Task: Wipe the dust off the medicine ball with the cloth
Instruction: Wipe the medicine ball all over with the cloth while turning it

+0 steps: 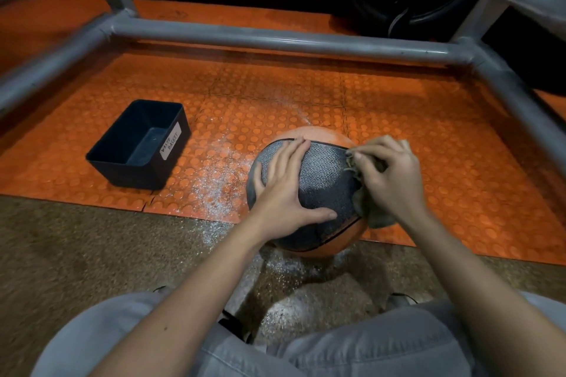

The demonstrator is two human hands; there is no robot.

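Under right hand [392, 177], cloth [371, 212] mostly hidden.

Left hand [284, 184] flat with fingers spread, right hand [389, 174] curled in a pinch, both forearms extended

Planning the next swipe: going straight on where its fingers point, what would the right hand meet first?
Probably the medicine ball, whose grey panel the right hand, gripping the cloth, points across; beyond it, the left hand resting on top. Depth unclear.
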